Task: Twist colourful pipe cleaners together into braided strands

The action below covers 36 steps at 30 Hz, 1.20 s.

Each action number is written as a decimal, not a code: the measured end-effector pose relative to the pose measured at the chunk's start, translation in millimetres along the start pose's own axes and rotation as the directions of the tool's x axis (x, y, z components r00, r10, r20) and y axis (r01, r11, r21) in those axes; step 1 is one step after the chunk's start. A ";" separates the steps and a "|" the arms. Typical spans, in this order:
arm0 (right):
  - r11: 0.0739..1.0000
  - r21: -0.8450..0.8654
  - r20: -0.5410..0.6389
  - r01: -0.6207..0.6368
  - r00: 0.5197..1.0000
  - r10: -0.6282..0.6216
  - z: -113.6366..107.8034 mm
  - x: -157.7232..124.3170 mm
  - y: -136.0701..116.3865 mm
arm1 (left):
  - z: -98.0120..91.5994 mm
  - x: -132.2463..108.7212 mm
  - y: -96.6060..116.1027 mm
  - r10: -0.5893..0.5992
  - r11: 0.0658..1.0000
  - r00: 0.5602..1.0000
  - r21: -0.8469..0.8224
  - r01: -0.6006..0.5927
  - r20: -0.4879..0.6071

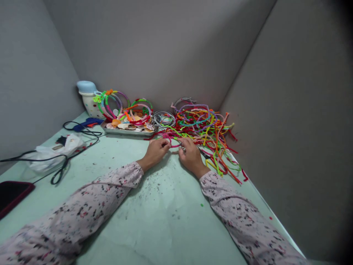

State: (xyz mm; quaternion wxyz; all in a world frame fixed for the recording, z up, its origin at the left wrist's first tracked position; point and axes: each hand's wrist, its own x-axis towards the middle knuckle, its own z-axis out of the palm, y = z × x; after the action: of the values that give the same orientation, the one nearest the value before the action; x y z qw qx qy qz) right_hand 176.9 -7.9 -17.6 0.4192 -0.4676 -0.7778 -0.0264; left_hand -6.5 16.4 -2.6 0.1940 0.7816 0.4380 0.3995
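Note:
Between my two hands, just above the table, is a small loop with a bright pink pipe cleaner [175, 146] on it. My left hand [156, 151] pinches the pink pipe cleaner at the loop's left side, thumb against fingertips. On the right side, the thumb and bent fingers of my right hand [190, 156] close on the same loop; their exact grip is partly hidden. Right behind both hands spreads a tangled heap of coloured pipe cleaners [198, 121]. Scissors [204, 154] with dark blades lie beside my right hand, partly covered by loose strands.
A metal tray [129, 132] holds round scraps and several fuzzy coloured hoops [140, 106]. Grey wire coils [164, 119] sit beside it. On the left are a blue-lidded cup [89, 99], a plastic bag [49, 154], a black cable [66, 162] and a phone [15, 197]. Walls enclose the table.

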 end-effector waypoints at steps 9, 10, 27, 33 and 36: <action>0.997 0.049 0.114 0.054 0.992 -0.059 2.5 -2.7 -0.8 | 0.2 -1.4 5.3 0.013 0.997 0.999 0.069 -0.015 0.034; 0.997 0.052 0.119 0.064 0.990 -0.069 2.9 -2.9 -0.3 | 0.0 -1.4 5.5 0.009 0.997 0.999 0.072 -0.011 0.034; 0.993 0.013 0.128 0.119 0.985 -0.120 2.1 -2.7 -2.0 | 1.8 -0.8 5.7 -0.113 0.994 0.991 0.003 0.113 0.076; 0.996 0.048 0.149 0.077 0.985 -0.084 -0.4 -2.0 -3.8 | 1.0 -2.9 10.0 -0.079 0.995 0.995 0.068 0.075 0.053; 0.995 0.053 0.160 0.085 0.983 -0.092 0.2 -2.1 -3.3 | 1.5 -3.9 9.4 -0.079 0.994 0.995 0.080 0.075 0.053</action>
State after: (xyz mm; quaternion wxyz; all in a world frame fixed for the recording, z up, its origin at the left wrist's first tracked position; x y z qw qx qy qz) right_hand 174.7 -11.2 -18.0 0.3634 -0.4236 -0.8297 0.0109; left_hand -1.5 8.1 0.9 0.1909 0.7819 0.4774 0.3525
